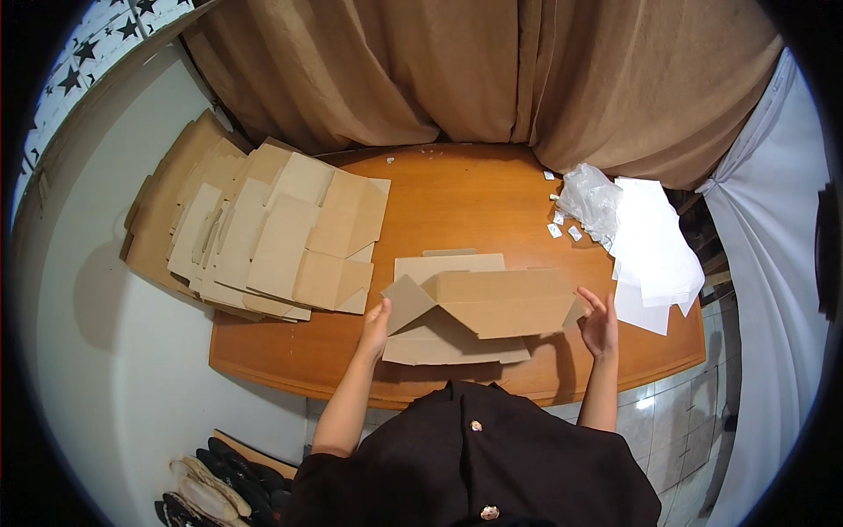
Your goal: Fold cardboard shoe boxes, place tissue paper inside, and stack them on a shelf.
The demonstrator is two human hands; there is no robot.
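A partly folded cardboard box (505,303) lies in front of me on the table, one long panel raised and angled above its flat base. My left hand (376,327) is at the box's left edge, thumb up against the corner flap and the other fingers mostly hidden; it appears to grip the cardboard. At the right end, my right hand (599,325) is open, fingers apart, beside a small end flap (574,311). Whether its fingertips touch that flap I cannot tell.
On the left of the wooden table (457,202) lies a pile of flattened cardboard boxes (281,228). White paper sheets (654,250), a clear plastic bag (590,200) and several small white packets (555,230) are at the right. A brown curtain (395,70) hangs behind; shoes (233,479) stand lower left.
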